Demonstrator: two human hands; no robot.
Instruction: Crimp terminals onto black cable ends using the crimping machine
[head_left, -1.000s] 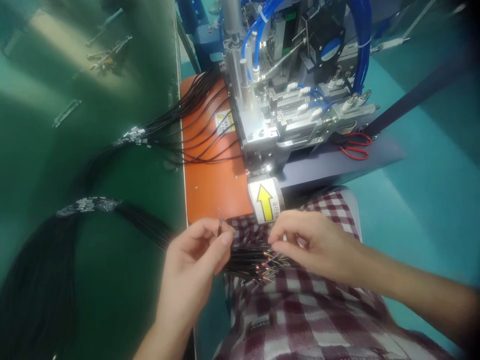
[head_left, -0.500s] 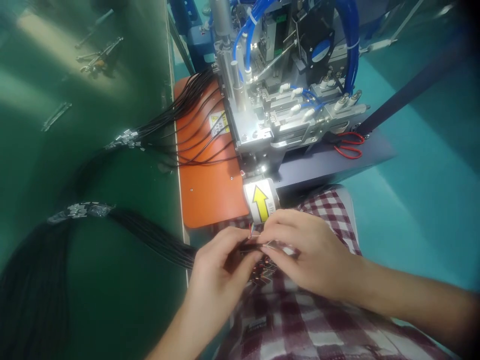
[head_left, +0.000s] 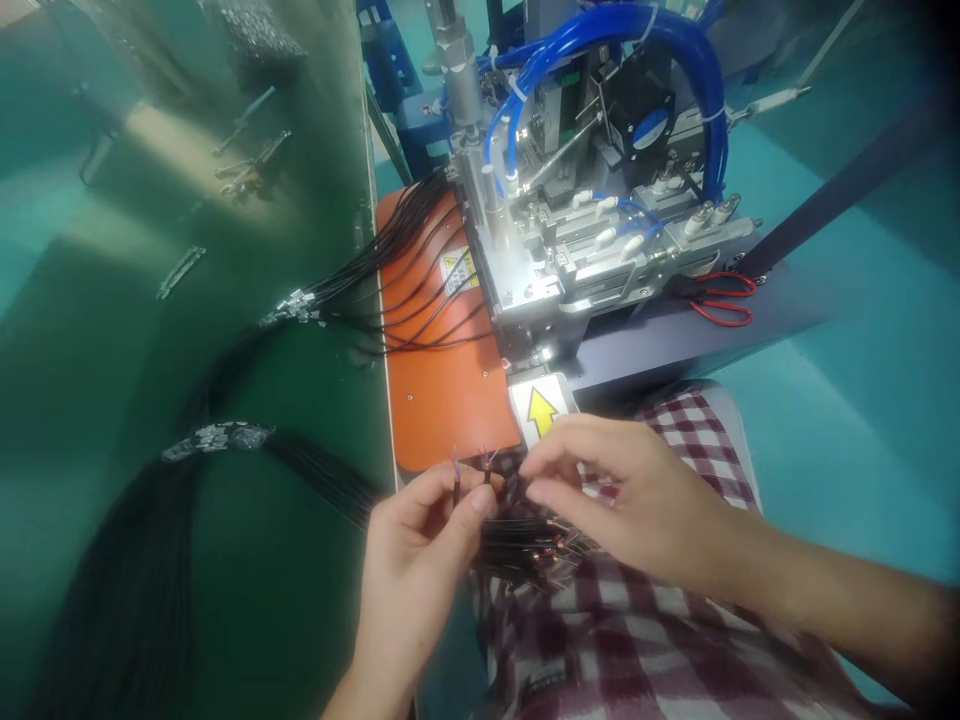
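My left hand (head_left: pixel 424 545) is closed in a pinch on thin black wires (head_left: pixel 455 478) whose stripped tips stick up above the fingers. My right hand (head_left: pixel 622 500) is beside it, fingers pinched together at the ends of a black wire bundle (head_left: pixel 525 545) that lies across my lap on checked red-and-white cloth (head_left: pixel 637 640). The bundle runs left over the green table to a taped band (head_left: pixel 214 438). Just beyond my hands are an orange mat (head_left: pixel 442 385) and a label with a yellow arrow (head_left: pixel 541 412).
A metal machine (head_left: pixel 570 250) with blue air hoses (head_left: pixel 637 40) stands behind the mat, and a second bundle of black wires (head_left: pixel 390 270) fans across the mat to it. Red-handled scissors (head_left: pixel 716 298) lie on the machine's dark base. Tools lie on the green table (head_left: pixel 150 330) at far left.
My hands, pressed together half a second ago, have drawn slightly apart. The left now holds two wire tips upright instead of one. The view has shifted down and left.
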